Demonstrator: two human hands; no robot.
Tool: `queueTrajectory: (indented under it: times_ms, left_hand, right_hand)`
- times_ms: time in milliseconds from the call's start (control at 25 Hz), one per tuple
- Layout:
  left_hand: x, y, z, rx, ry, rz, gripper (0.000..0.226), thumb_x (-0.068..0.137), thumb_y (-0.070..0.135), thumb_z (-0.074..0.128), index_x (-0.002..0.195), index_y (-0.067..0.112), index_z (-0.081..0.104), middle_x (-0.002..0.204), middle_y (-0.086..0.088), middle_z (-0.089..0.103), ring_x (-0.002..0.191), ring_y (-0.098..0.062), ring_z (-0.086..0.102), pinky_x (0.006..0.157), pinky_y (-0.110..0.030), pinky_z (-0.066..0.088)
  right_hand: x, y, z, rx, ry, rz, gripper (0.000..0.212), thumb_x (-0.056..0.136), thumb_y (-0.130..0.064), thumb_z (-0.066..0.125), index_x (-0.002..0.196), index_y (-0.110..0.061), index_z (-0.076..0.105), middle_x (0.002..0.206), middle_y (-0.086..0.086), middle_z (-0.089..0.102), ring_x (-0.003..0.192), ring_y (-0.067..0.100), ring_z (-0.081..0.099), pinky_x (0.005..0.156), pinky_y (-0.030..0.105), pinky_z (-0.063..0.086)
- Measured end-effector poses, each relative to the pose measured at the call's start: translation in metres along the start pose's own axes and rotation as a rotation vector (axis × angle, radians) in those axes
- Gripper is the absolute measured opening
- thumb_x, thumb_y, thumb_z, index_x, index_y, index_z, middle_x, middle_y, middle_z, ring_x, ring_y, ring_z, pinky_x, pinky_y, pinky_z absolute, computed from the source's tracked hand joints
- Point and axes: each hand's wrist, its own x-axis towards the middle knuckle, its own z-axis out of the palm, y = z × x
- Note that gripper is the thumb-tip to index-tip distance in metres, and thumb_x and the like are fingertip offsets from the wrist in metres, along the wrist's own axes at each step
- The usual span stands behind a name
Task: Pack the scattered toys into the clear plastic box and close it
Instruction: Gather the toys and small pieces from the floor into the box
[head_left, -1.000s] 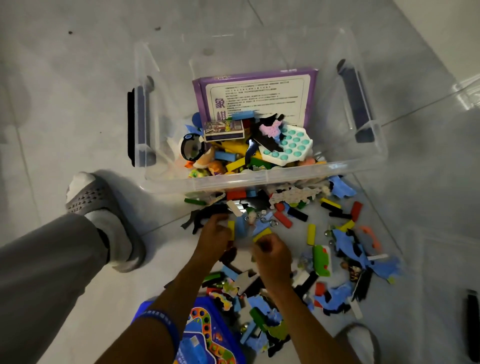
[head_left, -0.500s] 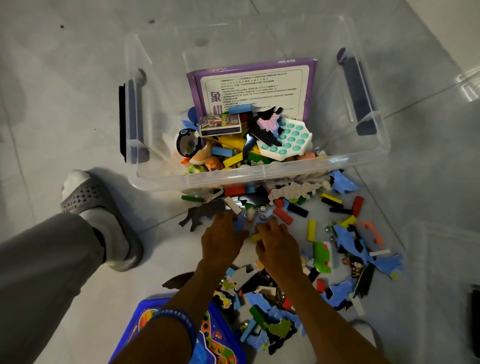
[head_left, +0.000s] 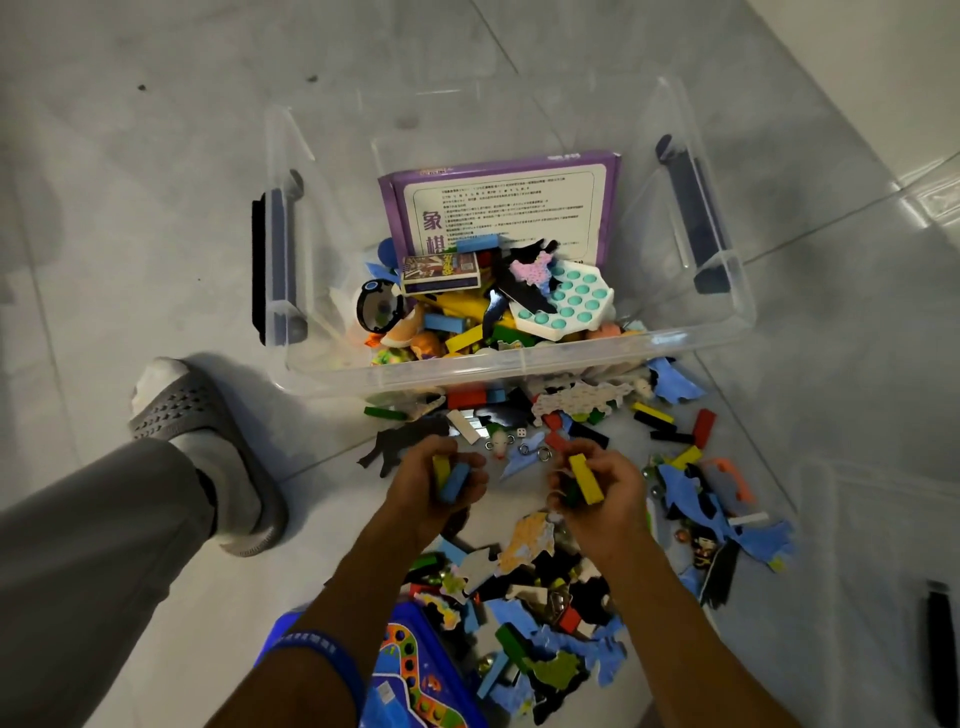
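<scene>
Both hands are now lifting off the floor, the left hand gripping blue and yellow blocks, the right hand gripping a yellow block; carrying them level over the box rim avoids spills.

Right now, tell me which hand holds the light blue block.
The left hand. It grips a light blue block beside a yellow one, while the right hand grips a yellow block and something dark, with no blue.
</scene>
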Motion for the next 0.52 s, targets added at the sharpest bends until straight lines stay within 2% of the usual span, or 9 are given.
queueTrajectory:
  times_ms: [80,120,200,240,280,360,440,520]
  left_hand:
    - [0.006,0.004,0.007,0.160,0.193,0.077,0.006,0.085,0.009,0.052,0.082,0.005,0.054,0.067,-0.010,0.054,0.053,-0.017,0.049,0.044,-0.024,0.041]
    - [0.009,0.005,0.010,0.282,0.315,0.147,0.006,0.087,0.010,0.055,0.081,0.007,0.054,0.065,-0.008,0.052,0.053,-0.016,0.047,0.044,-0.024,0.039]
    - [0.017,0.003,0.016,0.563,0.477,0.349,0.006,0.088,0.016,0.061,0.084,0.013,0.057,0.073,-0.002,0.055,0.065,-0.016,0.052,0.057,-0.027,0.043]
    - [0.022,0.000,0.017,0.733,0.508,0.451,0.009,0.087,0.022,0.064,0.088,0.015,0.059,0.078,0.000,0.058,0.072,-0.016,0.056,0.064,-0.027,0.045]
    - [0.027,-0.005,0.017,0.897,0.534,0.512,0.016,0.085,0.029,0.066,0.091,0.015,0.061,0.083,0.002,0.060,0.077,-0.016,0.058,0.068,-0.027,0.047]
    - [0.041,-0.014,0.018,1.105,0.583,0.540,0.031,0.082,0.043,0.066,0.099,0.017,0.061,0.093,0.002,0.064,0.085,-0.017,0.062,0.073,-0.032,0.052]
    - [0.049,-0.015,0.021,1.211,0.610,0.543,0.039,0.082,0.044,0.066,0.106,0.015,0.059,0.103,-0.004,0.065,0.093,-0.022,0.063,0.076,-0.035,0.053]
    - [0.047,-0.012,0.024,1.225,0.583,0.557,0.035,0.082,0.039,0.068,0.102,0.012,0.059,0.098,-0.005,0.065,0.089,-0.022,0.062,0.069,-0.029,0.048]
  right_hand:
    - [0.005,-0.009,0.001,-0.215,0.084,-0.071,0.030,0.091,-0.005,0.038,0.077,-0.010,0.063,0.071,0.013,0.063,0.051,0.021,0.055,0.042,0.025,0.042]
    - [0.014,-0.010,-0.001,-0.428,0.176,-0.162,0.023,0.093,-0.006,0.043,0.081,-0.011,0.062,0.075,0.014,0.063,0.053,0.021,0.056,0.043,0.026,0.042]
    - [0.033,-0.004,-0.012,-1.000,0.368,-0.436,0.007,0.094,-0.013,0.054,0.091,-0.014,0.061,0.087,0.008,0.062,0.070,0.023,0.060,0.054,0.026,0.044]
    - [0.039,0.001,-0.017,-1.269,0.382,-0.547,0.009,0.093,-0.021,0.058,0.099,-0.013,0.059,0.092,0.005,0.060,0.078,0.024,0.061,0.058,0.027,0.046]
    - [0.044,0.009,-0.024,-1.486,0.366,-0.603,0.021,0.092,-0.026,0.061,0.107,-0.012,0.057,0.098,0.006,0.058,0.080,0.026,0.062,0.059,0.031,0.050]
    - [0.049,0.024,-0.035,-1.687,0.361,-0.668,0.034,0.088,-0.024,0.065,0.116,-0.008,0.053,0.107,0.015,0.055,0.077,0.032,0.064,0.058,0.039,0.057]
    - [0.047,0.034,-0.036,-1.738,0.394,-0.801,0.027,0.087,-0.018,0.068,0.109,-0.009,0.057,0.108,0.017,0.054,0.070,0.033,0.065,0.052,0.039,0.057]
    - [0.046,0.035,-0.035,-1.792,0.359,-0.867,0.020,0.089,-0.016,0.064,0.107,-0.011,0.059,0.108,0.014,0.057,0.067,0.029,0.063,0.048,0.036,0.055]
